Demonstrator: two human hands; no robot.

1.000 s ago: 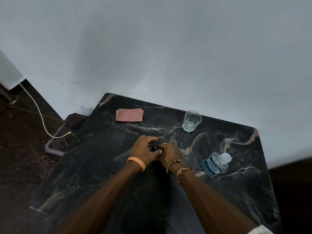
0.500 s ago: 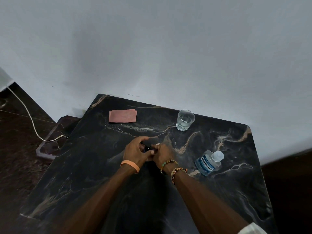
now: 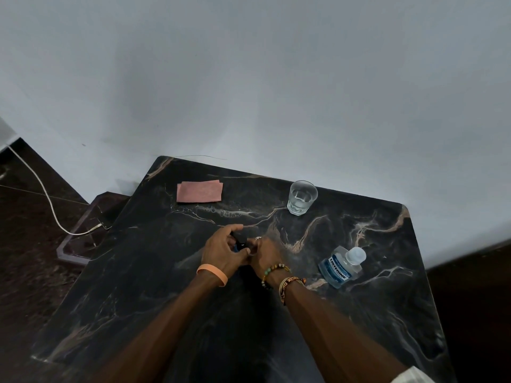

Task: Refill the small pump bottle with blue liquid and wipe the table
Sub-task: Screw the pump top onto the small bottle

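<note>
Dark marbled surface (image 3: 359, 313), centre: small pump bottle (image 3: 241, 242) clasped between left hand (image 3: 221, 251) and right hand (image 3: 266, 255), fingers curled round it, seemingly to unscrew its top; blue-liquid bottle (image 3: 338, 268) right, pink cloth (image 3: 199, 191) far left.

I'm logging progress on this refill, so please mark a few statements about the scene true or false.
1. The left hand and right hand both hold the small pump bottle. True.
2. The pink cloth lies beside the mouthwash bottle. False: it lies near the far left corner of the table, well apart from it.
3. The glass holds clear liquid. True.
4. The mouthwash bottle is uncapped. False: its pale cap is on.
</note>
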